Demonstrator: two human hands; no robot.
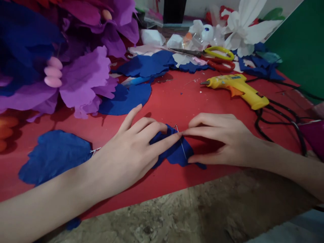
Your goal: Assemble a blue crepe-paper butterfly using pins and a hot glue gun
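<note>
My left hand (131, 148) lies flat with fingers stretched over a dark blue crepe paper petal (174, 152) on the red sheet (172, 101). My right hand (217, 138) presses the same petal from the right, its fingers held together and its fingertips meeting the left ones. A thin metal wire (181, 145) runs across the petal between the two hands. Part of the petal is hidden under my fingers.
A yellow glue gun (238, 88) with a black cord (278, 121) lies at the right. Yellow-and-red scissors (215, 55) rest at the back. More blue petals (54, 155) lie at the left, and big purple paper flowers (81, 74) stand at the back left. White paper flowers (243, 27) are far right.
</note>
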